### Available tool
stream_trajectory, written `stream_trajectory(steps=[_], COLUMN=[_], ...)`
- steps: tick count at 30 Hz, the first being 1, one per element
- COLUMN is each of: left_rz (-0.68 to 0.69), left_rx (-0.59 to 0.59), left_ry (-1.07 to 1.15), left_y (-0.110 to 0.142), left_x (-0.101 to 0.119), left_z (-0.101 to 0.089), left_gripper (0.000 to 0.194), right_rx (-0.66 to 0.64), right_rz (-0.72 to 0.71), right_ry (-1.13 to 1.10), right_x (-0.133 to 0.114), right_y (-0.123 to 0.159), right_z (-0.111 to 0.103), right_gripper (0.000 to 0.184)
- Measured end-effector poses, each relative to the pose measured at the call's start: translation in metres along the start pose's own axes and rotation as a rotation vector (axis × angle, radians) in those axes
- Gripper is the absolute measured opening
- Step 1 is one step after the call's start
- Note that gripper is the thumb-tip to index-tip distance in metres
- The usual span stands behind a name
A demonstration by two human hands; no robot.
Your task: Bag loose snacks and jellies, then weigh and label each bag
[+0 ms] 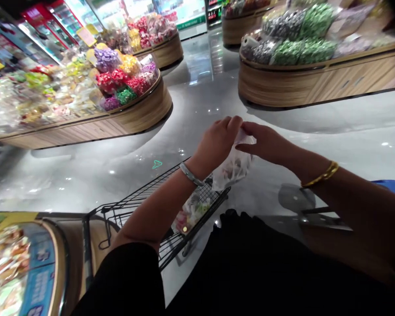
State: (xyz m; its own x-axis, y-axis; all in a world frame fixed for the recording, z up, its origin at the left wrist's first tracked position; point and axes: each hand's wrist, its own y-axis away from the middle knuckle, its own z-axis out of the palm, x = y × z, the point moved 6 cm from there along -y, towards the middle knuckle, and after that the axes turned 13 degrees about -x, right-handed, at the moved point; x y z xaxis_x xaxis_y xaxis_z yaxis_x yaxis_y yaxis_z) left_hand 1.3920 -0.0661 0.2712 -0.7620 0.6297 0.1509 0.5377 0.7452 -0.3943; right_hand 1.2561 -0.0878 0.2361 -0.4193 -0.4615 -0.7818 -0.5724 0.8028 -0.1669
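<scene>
A translucent plastic bag (233, 169) with some items inside hangs below my two hands, in front of me and over the far right side of the shopping cart (141, 193). My left hand (221, 139) is closed at the top of the bag, its fingers bent over the gathered plastic. Meeting it there, my right hand (263, 139) pinches the bag's upper edge between thumb and fingers. What exactly the bag contains is blurred. In the cart's wire basket lie several bagged goods (192, 213), partly hidden by my left forearm.
A wood-sided display stand (141, 109) piled with colourful wrapped sweets stands at the left. Another stand (283, 87) with green and silver packs is at the right. At the lower left is a rounded counter (52, 263) of packaged goods. Shiny grey floor (197, 101) runs between them.
</scene>
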Motion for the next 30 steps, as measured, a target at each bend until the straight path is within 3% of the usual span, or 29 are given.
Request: stream_trajectory(steps=[6, 11, 16, 20, 22, 24, 27, 30], left_rz=[-0.035, -0.082, -0.100, -0.109, -0.178, -0.278, -0.430, -0.550], left_rx=[0.139, 0.200, 0.255, 0.416, 0.502, 0.538, 0.496, 0.403], left_ry=[-0.050, -0.047, -0.098, -0.161, -0.134, -0.044, 0.130, 0.244], left_y=[0.037, 0.067, 0.085, 0.105, 0.122, 0.142, 0.165, 0.174], left_x=[-0.024, -0.039, -0.045, -0.041, -0.044, -0.053, -0.068, -0.080], left_z=[-0.015, -0.024, -0.049, -0.086, -0.094, -0.086, -0.057, -0.031], left_gripper=[0.019, 0.011, 0.013, 0.007, 0.004, 0.002, 0.007, 0.013], right_rx=[-0.146, -0.323, -0.266, -0.015, 0.082, 0.124, 0.106, 0.078], right_rz=[0.070, 0.079, -0.061, -0.288, -0.334, -0.310, -0.270, -0.285], right_ry=[-0.580, -0.623, -0.410, 0.094, 0.258, 0.313, 0.262, 0.185], right_x=[0.008, -0.002, -0.044, -0.092, -0.098, -0.088, -0.073, -0.081], right_y=[-0.036, -0.060, -0.071, -0.067, -0.063, -0.062, -0.065, -0.073], right_z=[0.030, 0.057, 0.059, 0.038, 0.036, 0.044, 0.064, 0.080], right_gripper=[0.032, 0.017, 0.014, 0.009, 0.011, 0.014, 0.016, 0.016])
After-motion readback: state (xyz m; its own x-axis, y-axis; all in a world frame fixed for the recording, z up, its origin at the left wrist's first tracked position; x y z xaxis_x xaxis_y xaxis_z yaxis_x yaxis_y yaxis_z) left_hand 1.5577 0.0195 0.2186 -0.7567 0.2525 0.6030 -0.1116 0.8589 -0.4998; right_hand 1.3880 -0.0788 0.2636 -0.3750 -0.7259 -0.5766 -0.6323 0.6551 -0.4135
